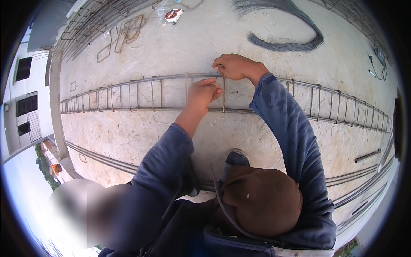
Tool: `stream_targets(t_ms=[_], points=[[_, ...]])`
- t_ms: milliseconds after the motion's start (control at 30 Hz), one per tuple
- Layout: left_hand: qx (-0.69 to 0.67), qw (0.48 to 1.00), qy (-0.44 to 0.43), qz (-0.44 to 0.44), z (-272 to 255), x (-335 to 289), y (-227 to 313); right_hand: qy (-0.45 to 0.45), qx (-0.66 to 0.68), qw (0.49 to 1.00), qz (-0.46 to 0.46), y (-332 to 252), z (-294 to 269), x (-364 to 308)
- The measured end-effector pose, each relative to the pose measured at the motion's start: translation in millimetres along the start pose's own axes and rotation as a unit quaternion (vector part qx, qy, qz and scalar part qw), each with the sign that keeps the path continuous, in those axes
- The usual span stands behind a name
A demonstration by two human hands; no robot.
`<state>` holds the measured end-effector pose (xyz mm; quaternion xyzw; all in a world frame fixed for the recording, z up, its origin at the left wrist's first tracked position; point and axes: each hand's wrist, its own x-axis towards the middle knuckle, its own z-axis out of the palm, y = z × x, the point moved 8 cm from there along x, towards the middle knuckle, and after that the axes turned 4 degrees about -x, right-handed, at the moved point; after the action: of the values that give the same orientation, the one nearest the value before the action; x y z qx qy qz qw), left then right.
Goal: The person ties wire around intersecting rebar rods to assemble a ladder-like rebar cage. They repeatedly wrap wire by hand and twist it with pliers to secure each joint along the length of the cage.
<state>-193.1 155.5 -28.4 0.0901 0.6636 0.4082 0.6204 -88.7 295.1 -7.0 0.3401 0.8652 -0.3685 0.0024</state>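
A long steel rebar cage [169, 77] runs across the concrete floor in front of me, with stirrups spaced along its bars. Both of my hands are at one stirrup [223, 96] near its middle. My right hand [237, 67] is closed just beyond the far bar, its fingertips pinched at the stirrup's far corner. On the near side of that bar, my left hand [204, 95] has its fingers curled and pressed together, with the index finger pointing toward the same corner. Whatever thin thing the fingertips hold is too small to make out.
A bundle of grey tie wire [314, 40] lies curved on the floor beyond. Loose stirrups [128, 31] and a tape measure [174, 16] are at the far left. A corded power tool [379, 55] sits far right. Long bars [102, 157] lie on the near side, by my shoe [237, 158].
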Motion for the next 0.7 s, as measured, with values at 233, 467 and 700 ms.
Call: stream_targets(t_ms=[233, 467, 700], points=[[-0.007, 1.000, 0.008, 0.005, 9, 11, -7, -0.024, -0.095, 0.995, -0.026, 4, -20, 15], [0.013, 1.000, -0.003, -0.006, 9, 13, -13, 0.045, -0.141, 0.989, -0.006, -8, -27, 4], [-0.056, 0.998, -0.004, 0.007, 24, 13, -21, 0.037, -0.202, 0.978, 0.043, -11, -39, -10]])
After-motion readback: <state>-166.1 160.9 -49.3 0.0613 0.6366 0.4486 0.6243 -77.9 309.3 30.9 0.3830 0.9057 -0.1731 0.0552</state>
